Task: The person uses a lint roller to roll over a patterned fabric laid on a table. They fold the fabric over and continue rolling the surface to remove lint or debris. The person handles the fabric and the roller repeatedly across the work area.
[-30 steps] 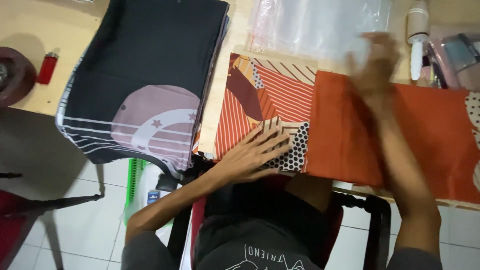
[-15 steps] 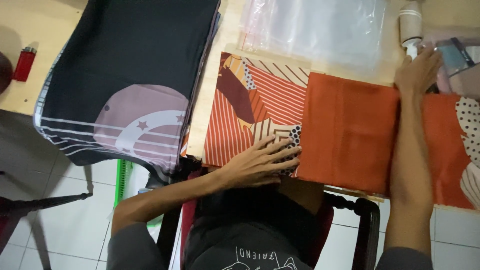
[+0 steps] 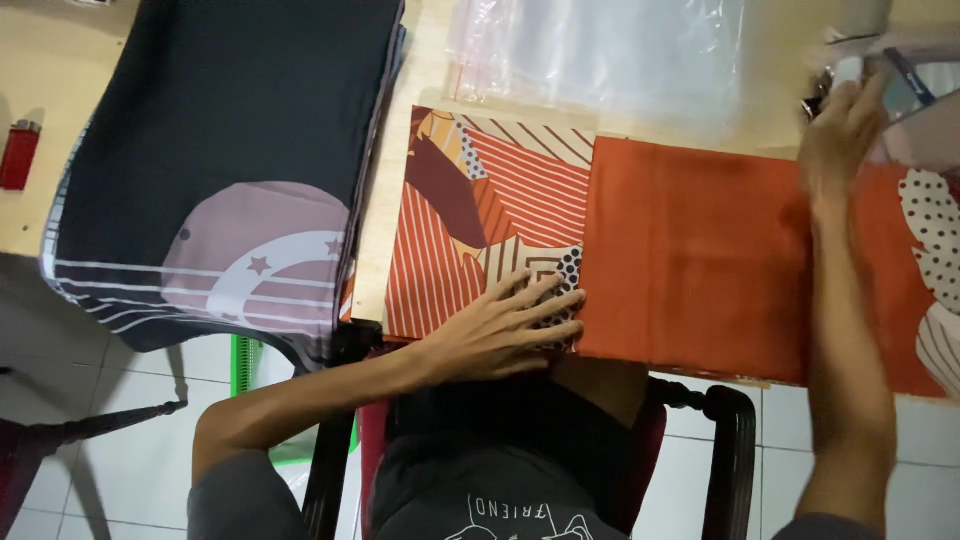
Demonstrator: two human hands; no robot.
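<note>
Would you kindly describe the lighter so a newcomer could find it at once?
Start at the wooden table and go to its far left edge, left of the dark folded cloth. The lighter lies there alone, a small red stick, the only hard red thing beside the fabrics.

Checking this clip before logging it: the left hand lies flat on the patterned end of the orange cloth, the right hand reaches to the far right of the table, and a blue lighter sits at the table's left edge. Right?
Not quite: the lighter is red, not blue, as the head view shows. The rest holds: the left hand lies flat on the patterned end of the orange cloth, and the right hand reaches to the far right of the table.
</note>
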